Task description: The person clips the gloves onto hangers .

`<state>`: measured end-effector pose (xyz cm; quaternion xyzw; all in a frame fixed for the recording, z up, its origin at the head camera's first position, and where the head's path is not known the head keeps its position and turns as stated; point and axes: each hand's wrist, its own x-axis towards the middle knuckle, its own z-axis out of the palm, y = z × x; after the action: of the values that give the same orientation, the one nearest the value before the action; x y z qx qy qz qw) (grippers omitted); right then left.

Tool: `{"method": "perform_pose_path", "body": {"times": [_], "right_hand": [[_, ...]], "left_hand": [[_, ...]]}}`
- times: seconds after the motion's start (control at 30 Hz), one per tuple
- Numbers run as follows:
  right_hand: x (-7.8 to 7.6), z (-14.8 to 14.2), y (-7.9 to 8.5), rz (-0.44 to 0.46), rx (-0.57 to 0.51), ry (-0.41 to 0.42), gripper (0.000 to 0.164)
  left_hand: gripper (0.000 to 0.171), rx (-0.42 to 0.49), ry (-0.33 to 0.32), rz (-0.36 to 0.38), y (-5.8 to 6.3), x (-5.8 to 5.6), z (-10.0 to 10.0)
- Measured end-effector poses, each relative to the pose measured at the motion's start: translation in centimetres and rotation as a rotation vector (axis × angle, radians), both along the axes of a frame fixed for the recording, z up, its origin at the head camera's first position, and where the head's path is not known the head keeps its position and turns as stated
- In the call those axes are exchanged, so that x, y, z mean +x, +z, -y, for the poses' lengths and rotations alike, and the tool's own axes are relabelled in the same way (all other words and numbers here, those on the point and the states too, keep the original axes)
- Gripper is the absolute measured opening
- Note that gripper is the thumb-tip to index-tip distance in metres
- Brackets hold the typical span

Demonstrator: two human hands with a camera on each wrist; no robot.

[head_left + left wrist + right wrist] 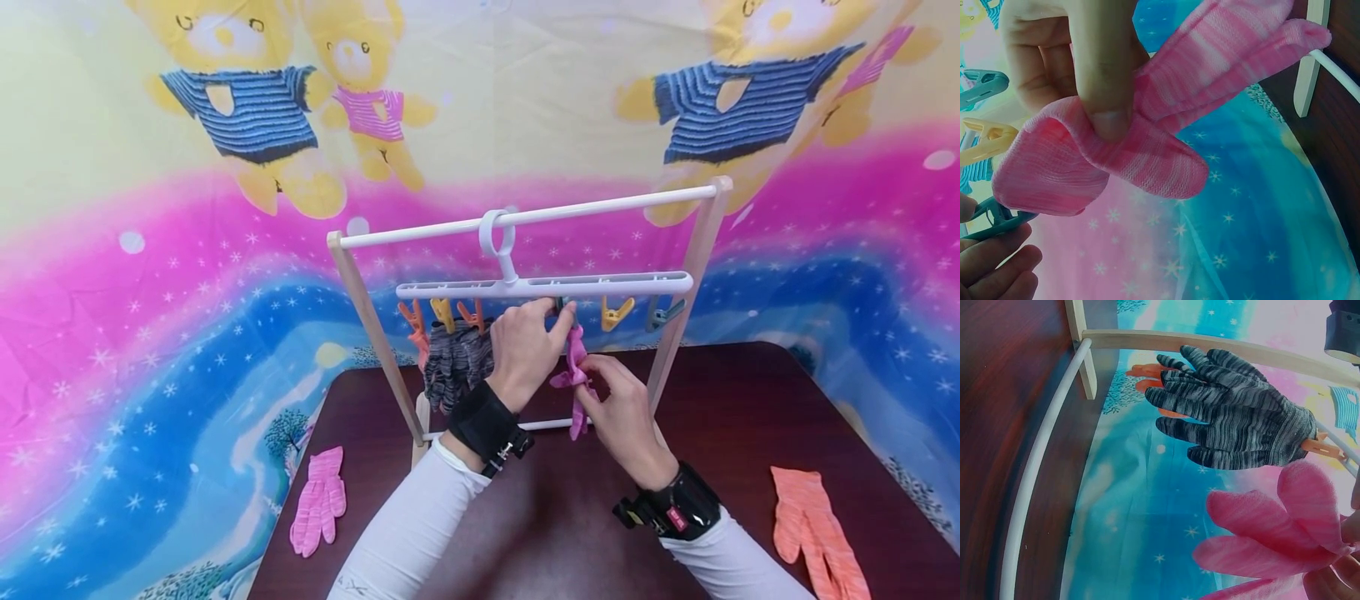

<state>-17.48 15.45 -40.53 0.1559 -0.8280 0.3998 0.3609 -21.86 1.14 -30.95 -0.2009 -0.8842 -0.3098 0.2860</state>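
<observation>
My left hand [525, 346] pinches a dark teal clothespin [999, 220] under the middle of a white hanger [600, 284]. Just to its right, my right hand [621, 408] pinches a pink striped knit glove [1166, 161] between thumb and fingers. In the left wrist view the glove's cuff is at the clothespin's tip; whether the jaws grip it, I cannot tell. The glove's fingers dangle downward in the head view. Left of my hands, a grey-black striped glove [1229, 412] hangs from clothespins, with an orange glove [420, 346] beside it.
The hanger hooks over the white rod [600, 204] of a wooden-legged rack on a dark table [735, 400]. Yellow [617, 314] and teal [666, 313] clothespins hang at right. Another pink glove [320, 500] lies at left, an orange one [813, 525] at right. A patterned cloth stands behind.
</observation>
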Motion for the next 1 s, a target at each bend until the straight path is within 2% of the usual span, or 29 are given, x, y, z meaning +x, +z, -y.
{"method": "perform_pose_path", "body": {"times": [0.7,1.0], "right_hand": [[-0.8,1.0,1.2,-0.039,-0.001,-0.028,0.024],[-0.4,1.0,0.2,-0.019,-0.024,-0.035,0.025]], "left_hand": [[0.044,0.0,0.009,-0.008,-0.1,0.0,0.2],[0.043,0.001,0.021,-0.009,-0.1,-0.1,0.3]]}}
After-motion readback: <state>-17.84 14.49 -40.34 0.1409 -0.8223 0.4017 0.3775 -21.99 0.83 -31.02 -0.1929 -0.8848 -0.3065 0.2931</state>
